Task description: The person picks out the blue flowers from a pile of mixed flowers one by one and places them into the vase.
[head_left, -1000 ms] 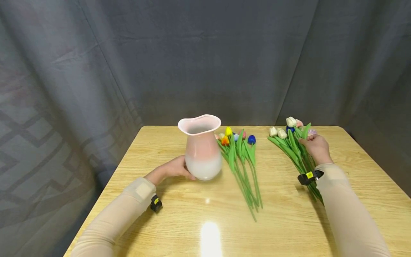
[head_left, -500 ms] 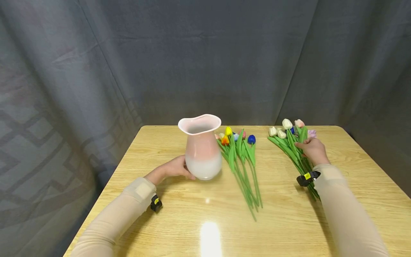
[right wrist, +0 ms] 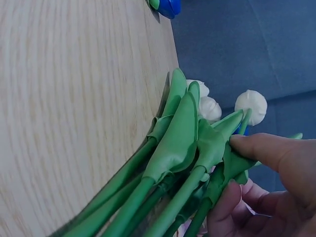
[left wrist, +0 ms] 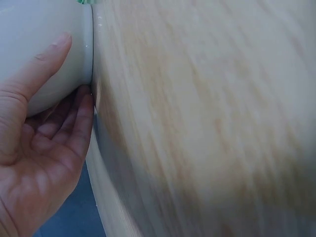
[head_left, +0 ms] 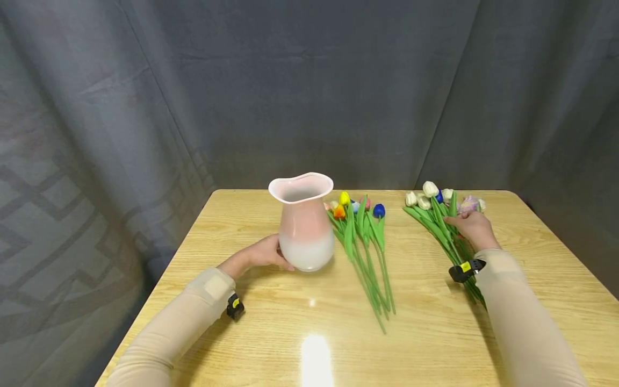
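Observation:
A pink-and-white vase (head_left: 307,228) with a wavy rim stands upright on the table. My left hand (head_left: 267,251) holds its lower left side. In the left wrist view the thumb (left wrist: 49,61) lies along the vase's wall, the other fingers curled behind it near the base. At the right, my right hand (head_left: 476,228) pinches a tulip by its green leaf and stem (right wrist: 217,180) between thumb and forefinger, within a bunch of tulips (head_left: 442,226). White, blue and pale purple heads show there. Which head belongs to the pinched stem cannot be told.
A second group of tulips (head_left: 369,258), with yellow, orange, pink and blue heads, lies just right of the vase, stems toward me. The wooden table (head_left: 251,344) ends at a grey curtain (head_left: 309,97) behind and at both sides.
My right hand has dipped slightly among the tulips. The upper white and pinkish heads have sunk, the white one shifting left, and more of the purple head shows. My left hand and the vase stay put.

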